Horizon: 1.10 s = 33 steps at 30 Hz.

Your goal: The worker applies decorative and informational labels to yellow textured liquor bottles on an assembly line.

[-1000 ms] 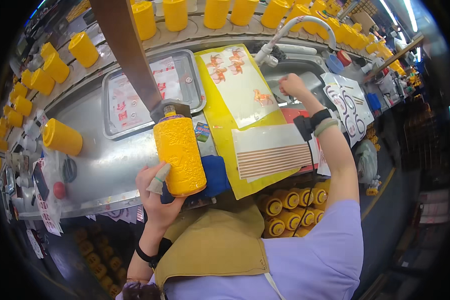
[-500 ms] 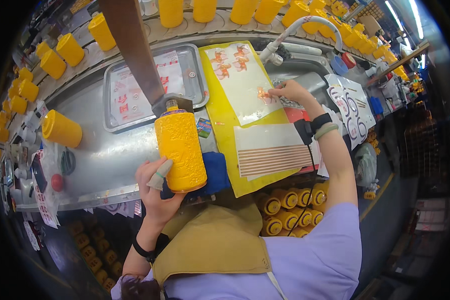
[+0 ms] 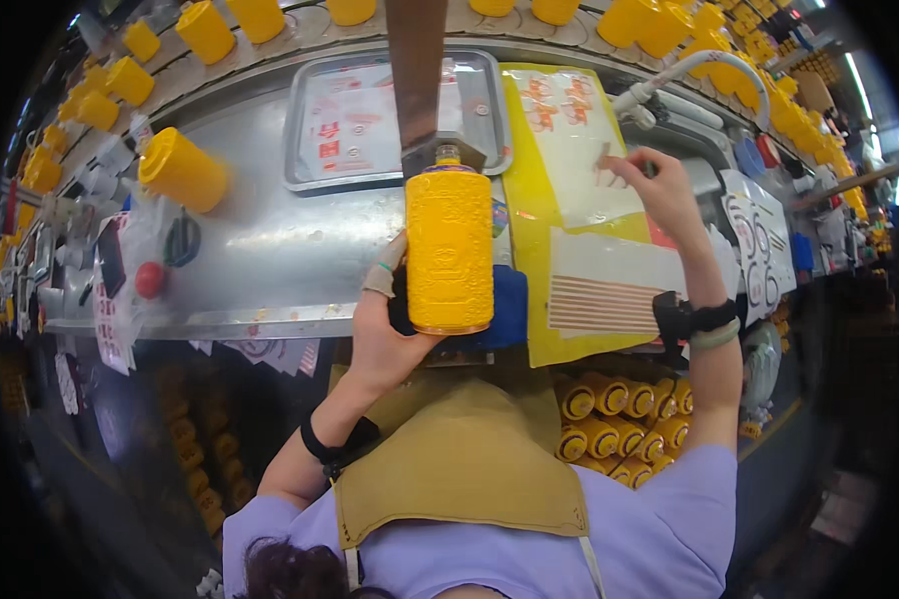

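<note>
A yellow embossed bottle (image 3: 449,255) hangs over the table's front edge, its neck against the bracket at the end of a brown bar (image 3: 416,80). My left hand (image 3: 385,344) grips the bottle's left side and base, with a pale finger cover on one finger. My right hand (image 3: 659,185) is raised over a pale decal sheet (image 3: 594,200), thumb and finger pinching a small translucent brownish-orange decal (image 3: 605,165). Several orange decals (image 3: 559,100) lie at the sheet's far end. Below it sits a sheet of brown stripes (image 3: 599,299), both on a yellow board (image 3: 536,319).
A metal tray (image 3: 300,165) with printed sheets stands behind the bottle. Another yellow bottle (image 3: 182,170) and a red ball (image 3: 150,281) are at the left. A curved white pipe (image 3: 704,62) rises at the right. Yellow bottles line the conveyor (image 3: 330,35) at the back.
My right hand has lifted a decal off the sheet and holds it above. The bottle is now more upright, still in my left hand. The whole view has shifted.
</note>
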Available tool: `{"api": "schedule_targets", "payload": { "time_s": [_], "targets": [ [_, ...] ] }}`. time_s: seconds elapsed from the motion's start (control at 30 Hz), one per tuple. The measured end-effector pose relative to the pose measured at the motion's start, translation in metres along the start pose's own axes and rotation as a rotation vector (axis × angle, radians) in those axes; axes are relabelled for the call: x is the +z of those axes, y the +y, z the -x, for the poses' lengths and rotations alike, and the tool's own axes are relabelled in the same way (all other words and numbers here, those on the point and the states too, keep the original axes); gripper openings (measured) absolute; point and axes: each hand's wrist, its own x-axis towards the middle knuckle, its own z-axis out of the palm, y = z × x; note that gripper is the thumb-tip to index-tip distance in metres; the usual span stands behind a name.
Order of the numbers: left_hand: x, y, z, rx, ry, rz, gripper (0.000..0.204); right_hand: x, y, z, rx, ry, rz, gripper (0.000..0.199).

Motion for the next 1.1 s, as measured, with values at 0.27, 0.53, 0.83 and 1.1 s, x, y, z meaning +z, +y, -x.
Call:
{"api": "schedule_targets", "payload": {
  "time_s": [0.27, 0.53, 0.83, 1.1],
  "targets": [
    [-0.006, 0.002, -0.003, 0.048, -0.015, -0.017, 0.091, 0.007, -0.070, 0.032, -0.043, -0.083, -0.301, 0.028],
    [0.001, -0.004, 0.001, 0.040, 0.006, 0.046, 0.088, 0.036, -0.110, 0.051, -0.181, -0.112, -0.301, 0.017],
    [-0.015, 0.018, -0.012, -0.004, -0.099, 0.019, 0.104, 0.097, -0.126, 0.071, -0.052, -0.297, -0.577, 0.022],
    [-0.005, 0.010, -0.059, -0.526, -0.007, 0.910, 0.067, 0.118, -0.114, 0.082, 0.005, -0.164, -0.661, 0.020]
  ]
}}
